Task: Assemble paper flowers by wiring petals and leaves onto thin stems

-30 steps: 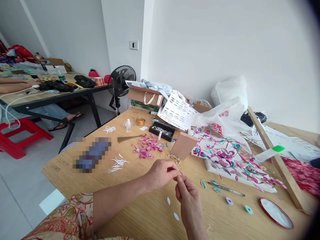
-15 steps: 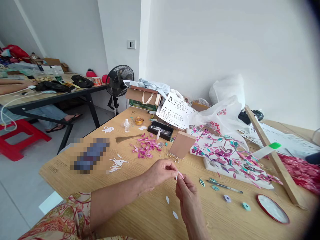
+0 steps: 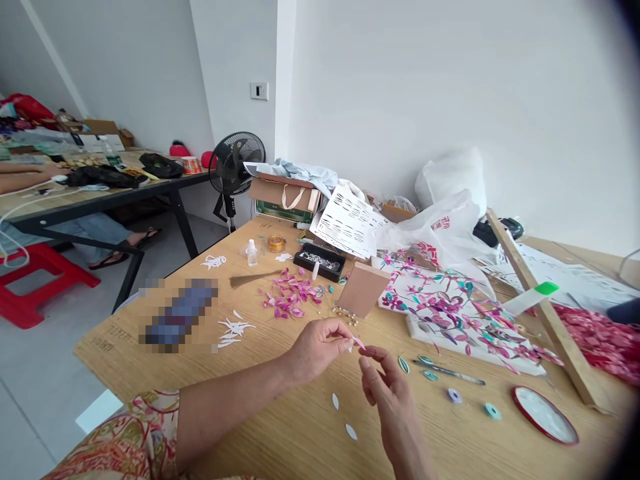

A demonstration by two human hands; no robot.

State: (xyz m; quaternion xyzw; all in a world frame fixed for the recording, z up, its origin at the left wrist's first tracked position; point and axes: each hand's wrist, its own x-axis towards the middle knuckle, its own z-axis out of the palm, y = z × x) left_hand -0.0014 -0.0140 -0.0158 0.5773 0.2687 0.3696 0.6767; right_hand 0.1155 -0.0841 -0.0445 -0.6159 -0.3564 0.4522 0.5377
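A: What's in the fingers?

B: A slim pink petal (image 3: 359, 343), pinched near 1 end between the thumb and fingertips of the left hand (image 3: 320, 350), above the tabletop (image 3: 280, 427). Held that way, I'd guess, so the other end sticks out in plain sight.

A: And the right hand (image 3: 390, 387)?

B: Thumb and forefinger parted by a narrow gap, right by the petal's free end. I can't tell whether they touch it. Such closeness would suit something so small.

A: Why the 2 white leaf shapes (image 3: 351, 432) just below?

B: Perhaps for easy reach. They lie flat and apart, so each should lift separately.

A: Beyond the hands?

B: Past the left hand, a loose petal pile (image 3: 290, 298), near a brown block (image 3: 364, 290). By the right, 3 green leaf shapes (image 3: 403, 365), a pen-like tool (image 3: 457, 374) and 2 spools (image 3: 454, 396), on their flat sides, likely so they don't roll.

A: And the flower sprays (image 3: 450, 293)?

B: Farther out, on a white pad (image 3: 419, 329), presumably keeping them off the wood.
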